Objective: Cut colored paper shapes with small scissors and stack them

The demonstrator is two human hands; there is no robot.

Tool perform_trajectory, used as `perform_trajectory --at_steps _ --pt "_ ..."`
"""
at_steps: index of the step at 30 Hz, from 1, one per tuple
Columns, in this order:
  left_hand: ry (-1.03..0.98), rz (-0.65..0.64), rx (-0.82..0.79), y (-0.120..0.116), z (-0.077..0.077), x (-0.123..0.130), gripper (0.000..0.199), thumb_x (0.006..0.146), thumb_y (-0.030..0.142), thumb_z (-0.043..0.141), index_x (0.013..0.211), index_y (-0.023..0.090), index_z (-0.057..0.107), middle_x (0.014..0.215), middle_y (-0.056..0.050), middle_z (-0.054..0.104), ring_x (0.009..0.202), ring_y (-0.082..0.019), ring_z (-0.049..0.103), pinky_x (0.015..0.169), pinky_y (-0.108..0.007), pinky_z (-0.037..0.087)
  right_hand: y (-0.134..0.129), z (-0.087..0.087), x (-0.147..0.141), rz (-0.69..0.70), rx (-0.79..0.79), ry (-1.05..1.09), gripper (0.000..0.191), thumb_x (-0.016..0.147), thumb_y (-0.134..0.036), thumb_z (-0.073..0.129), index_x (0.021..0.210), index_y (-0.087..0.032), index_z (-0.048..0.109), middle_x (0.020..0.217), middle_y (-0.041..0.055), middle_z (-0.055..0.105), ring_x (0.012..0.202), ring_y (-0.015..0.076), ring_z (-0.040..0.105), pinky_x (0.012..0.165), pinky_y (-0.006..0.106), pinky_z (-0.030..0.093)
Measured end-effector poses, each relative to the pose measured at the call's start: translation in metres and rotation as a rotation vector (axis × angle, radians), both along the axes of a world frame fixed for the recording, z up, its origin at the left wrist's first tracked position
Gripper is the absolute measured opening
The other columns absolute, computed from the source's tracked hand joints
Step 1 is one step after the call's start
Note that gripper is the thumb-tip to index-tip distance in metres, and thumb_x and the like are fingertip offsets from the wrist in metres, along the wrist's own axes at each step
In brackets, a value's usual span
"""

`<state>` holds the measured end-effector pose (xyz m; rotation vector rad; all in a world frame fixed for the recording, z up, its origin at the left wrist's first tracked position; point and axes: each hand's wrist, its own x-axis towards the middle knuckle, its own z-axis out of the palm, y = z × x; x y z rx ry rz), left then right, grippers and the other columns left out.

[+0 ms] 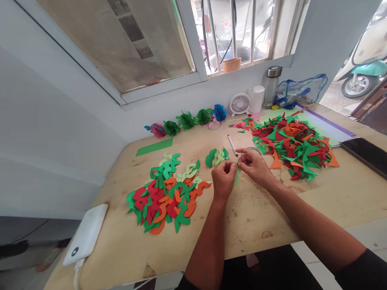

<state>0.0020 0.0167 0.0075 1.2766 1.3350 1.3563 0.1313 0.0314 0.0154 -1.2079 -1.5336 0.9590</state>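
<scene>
My left hand (223,180) and my right hand (253,167) meet above the wooden table (242,217), pinching a small light green paper piece (237,177) between their fingertips. Just beyond them lies a small bunch of green and pale green cut paper (216,158). Close to my right fingers is a round transparent object (253,150), partly hidden by that hand. A white pen (232,145) lies just past it. To my left spreads a pile of curved paper cutouts (163,197); to my right, a heap of angular paper scraps (293,147).
Several paper flowers (186,121) stand along the wall at the table's back. Behind them are a white fan (239,104), a steel-capped bottle (271,86) and a clear zip bag (298,90). A dark tablet (367,155) lies at the right edge, and a white power bank (86,233) at the left.
</scene>
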Motion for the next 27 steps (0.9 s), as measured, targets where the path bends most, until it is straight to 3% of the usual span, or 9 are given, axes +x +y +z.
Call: perform_trajectory --at_steps 3,9,20,27 --pt "-0.125 -0.051 -0.085 0.0027 -0.0001 -0.0016 0.016 0.07 0.03 0.065 0.066 0.014 0.065 0.058 -0.001 0.059 0.048 -0.009 0.05 0.043 -0.02 0.039 0.0006 -0.0007 0.0012 -0.003 0.012 -0.019 0.041 0.07 -0.022 0.055 0.111 -0.016 0.058 0.065 -0.0017 0.06 0.058 0.0124 0.053 0.059 0.026 0.043" --pt "-0.299 -0.109 -0.15 0.0083 -0.0018 -0.003 0.025 0.061 0.035 0.074 0.062 0.014 0.061 0.053 0.001 0.056 0.046 -0.008 0.049 0.043 -0.019 0.042 0.0019 -0.004 0.0013 0.037 0.002 -0.014 0.044 0.071 -0.02 0.055 0.114 -0.015 0.056 0.065 -0.0021 0.06 0.058 0.0122 0.052 0.059 0.026 0.043" --pt "-0.368 -0.023 -0.202 0.007 0.0014 0.0006 0.025 0.06 0.032 0.075 0.057 0.014 0.057 0.049 0.001 0.053 0.046 -0.008 0.047 0.046 -0.019 0.038 0.0019 -0.0065 -0.0002 0.081 -0.026 0.014 0.044 0.07 -0.021 0.057 0.114 -0.016 0.056 0.067 -0.0021 0.059 0.058 0.0114 0.052 0.056 0.025 0.041" --pt "-0.425 -0.063 -0.229 0.0044 0.0039 0.0007 0.028 0.064 0.037 0.071 0.058 0.015 0.057 0.054 0.002 0.054 0.047 -0.005 0.045 0.046 -0.018 0.037 0.003 -0.0044 0.0001 0.072 -0.068 0.107 0.044 0.069 -0.024 0.059 0.113 -0.016 0.056 0.064 -0.0034 0.057 0.057 0.0111 0.051 0.054 0.024 0.041"
